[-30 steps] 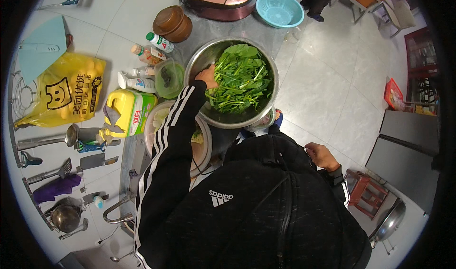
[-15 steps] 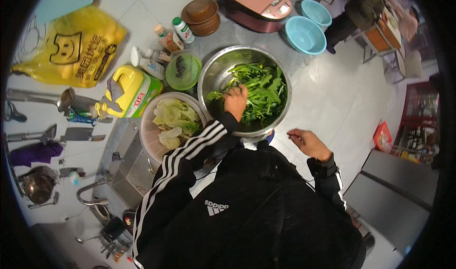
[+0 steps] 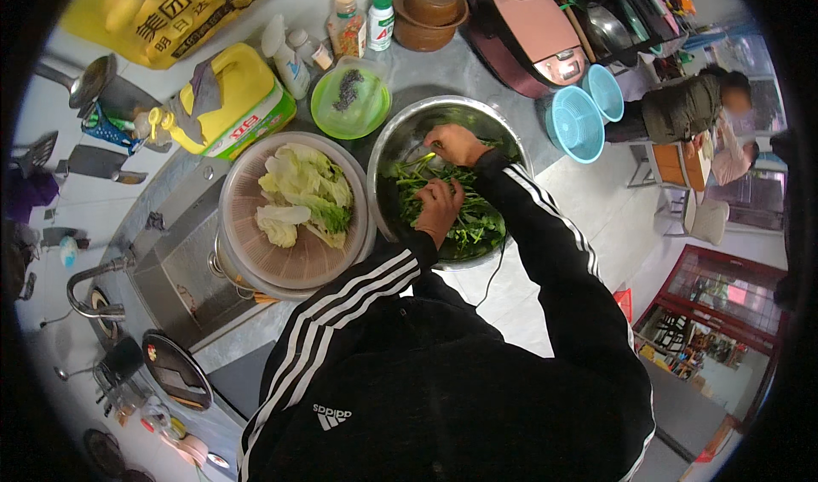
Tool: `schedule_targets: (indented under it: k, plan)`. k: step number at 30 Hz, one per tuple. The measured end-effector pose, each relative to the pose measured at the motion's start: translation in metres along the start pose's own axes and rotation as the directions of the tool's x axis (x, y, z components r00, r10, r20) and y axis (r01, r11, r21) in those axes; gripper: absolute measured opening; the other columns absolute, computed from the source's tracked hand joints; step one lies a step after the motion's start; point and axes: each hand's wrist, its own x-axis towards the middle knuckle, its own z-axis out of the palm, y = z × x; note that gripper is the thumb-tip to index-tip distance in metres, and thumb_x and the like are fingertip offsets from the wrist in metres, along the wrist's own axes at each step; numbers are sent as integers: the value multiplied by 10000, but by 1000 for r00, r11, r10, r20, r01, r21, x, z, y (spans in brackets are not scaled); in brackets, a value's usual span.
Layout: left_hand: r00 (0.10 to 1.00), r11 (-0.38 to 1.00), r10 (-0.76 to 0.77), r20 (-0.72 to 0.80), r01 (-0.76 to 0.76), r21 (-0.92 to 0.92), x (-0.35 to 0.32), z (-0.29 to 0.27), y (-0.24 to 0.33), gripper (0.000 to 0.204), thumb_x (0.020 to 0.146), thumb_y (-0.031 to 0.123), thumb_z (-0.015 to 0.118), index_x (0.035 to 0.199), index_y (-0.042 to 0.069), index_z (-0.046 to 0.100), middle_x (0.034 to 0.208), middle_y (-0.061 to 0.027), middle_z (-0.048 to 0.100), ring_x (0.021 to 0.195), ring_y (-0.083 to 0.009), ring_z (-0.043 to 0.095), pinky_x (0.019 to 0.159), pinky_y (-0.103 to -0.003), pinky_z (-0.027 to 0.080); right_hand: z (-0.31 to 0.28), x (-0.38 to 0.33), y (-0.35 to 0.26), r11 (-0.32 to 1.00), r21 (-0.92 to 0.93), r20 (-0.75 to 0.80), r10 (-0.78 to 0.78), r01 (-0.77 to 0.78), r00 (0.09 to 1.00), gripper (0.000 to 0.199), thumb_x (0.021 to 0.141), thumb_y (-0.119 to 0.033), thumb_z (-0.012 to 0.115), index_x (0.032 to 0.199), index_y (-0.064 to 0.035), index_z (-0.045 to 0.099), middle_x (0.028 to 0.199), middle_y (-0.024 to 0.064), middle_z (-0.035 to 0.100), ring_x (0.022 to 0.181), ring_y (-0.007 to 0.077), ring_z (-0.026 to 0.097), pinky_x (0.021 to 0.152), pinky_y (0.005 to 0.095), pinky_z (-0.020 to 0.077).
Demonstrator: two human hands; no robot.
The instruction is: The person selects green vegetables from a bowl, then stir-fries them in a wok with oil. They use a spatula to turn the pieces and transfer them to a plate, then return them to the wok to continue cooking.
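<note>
A large steel bowl (image 3: 400, 117) on the counter holds leafy greens (image 3: 477, 226) with long stems. Down in the bowl, my left hand (image 3: 440, 209) has its fingers curled around a bunch of the greens. Just beyond it, my right hand (image 3: 457, 145) is closed in a pinch, with a pale green stem showing at its fingertips. Left of the bowl, a round pinkish strainer basket (image 3: 243, 201) holds several pale lettuce leaves (image 3: 307, 188). A green plastic container (image 3: 368, 117) with small dark bits inside stands behind the basket.
Bottles, a brown clay pot (image 3: 428, 18) and a pink rice cooker (image 3: 537, 26) line the back of the counter. A yellow oil jug (image 3: 234, 90) stands left, beside the sink (image 3: 170, 278). Blue plastic baskets (image 3: 575, 124) sit at right; beyond them is another person (image 3: 694, 107).
My right hand has come from beside my body into the steel bowl, over the greens. My left hand stays among them. The whole view has shifted, bringing more of the sink into sight.
</note>
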Motion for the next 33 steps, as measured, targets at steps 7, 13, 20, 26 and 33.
schedule_targets:
  k: [7, 13, 20, 26, 33]
  plan:
    - [997, 999, 7, 75, -11, 53, -1, -1, 1, 456, 998, 238, 555, 1429, 149, 434, 1166, -238, 588, 868, -314, 560, 704, -469, 478, 6, 28, -11, 920, -381, 324, 226, -92, 919, 125, 847, -158, 682, 961, -138, 729, 976, 110, 714, 1013, 333, 652, 762, 452, 541]
    - [996, 999, -33, 78, 33, -4, 0, 2, 4, 489, 987, 224, 579, 1439, 141, 411, 1186, -231, 591, 864, -315, 559, 702, -470, 480, -74, -12, -13, 971, 218, 54, 83, -93, 995, 133, 832, -121, 710, 942, -46, 702, 856, 127, 718, 774, 268, 704, 704, 378, 542]
    - [997, 999, 16, 79, -20, 51, -2, -8, -1, 514, 977, 241, 577, 1444, 119, 402, 1176, -235, 585, 893, -334, 575, 738, -482, 502, -20, -10, -2, 996, -10, 81, -83, 85, 993, 292, 833, -123, 690, 1109, -30, 671, 1129, 171, 670, 1055, 368, 639, 874, 473, 531]
    - [989, 999, 16, 145, -21, 36, -4, -11, 4, 525, 993, 257, 565, 1467, 124, 384, 1207, -241, 569, 928, -343, 576, 758, -483, 503, 28, 26, 1, 941, -337, 341, 104, 18, 934, 218, 850, -207, 682, 1002, -52, 699, 1008, 142, 677, 1036, 335, 636, 872, 510, 514]
    - [999, 997, -33, 40, 30, 66, -5, -7, 6, 518, 977, 230, 599, 1446, 142, 399, 1197, -228, 571, 921, -311, 552, 744, -473, 480, -65, -4, -27, 983, 125, 20, -140, 137, 990, 174, 825, -34, 730, 996, -36, 697, 960, 145, 677, 910, 341, 659, 772, 411, 519]
